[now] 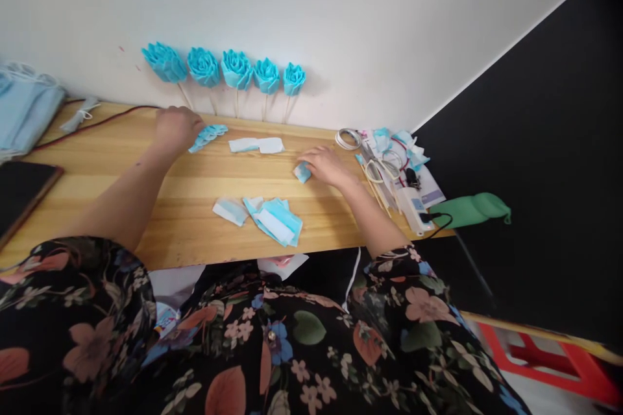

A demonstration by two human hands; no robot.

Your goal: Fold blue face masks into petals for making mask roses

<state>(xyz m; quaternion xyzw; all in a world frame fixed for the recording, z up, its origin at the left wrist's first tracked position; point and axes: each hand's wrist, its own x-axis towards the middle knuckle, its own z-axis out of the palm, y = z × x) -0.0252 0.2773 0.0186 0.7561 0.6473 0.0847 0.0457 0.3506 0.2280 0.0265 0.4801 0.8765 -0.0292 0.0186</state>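
My left hand (176,128) rests at the back of the wooden table (146,207), its fingers on a pleated blue strip (209,135). My right hand (325,165) lies further right, pinching a small folded blue piece (302,172) against the tabletop. Between the hands lies a flat white and blue strip (256,144). Nearer me sit a pile of folded blue and white pieces (275,219) and a single folded piece (230,211). Several blue folded roses (237,69) on sticks lean against the wall behind.
Scissors (377,168), sticks, scraps and a white device with a cable (415,207) crowd the table's right end. A stack of blue masks (24,113) lies far left, a dark tablet (22,191) near the left edge. A red stool (559,356) stands at lower right.
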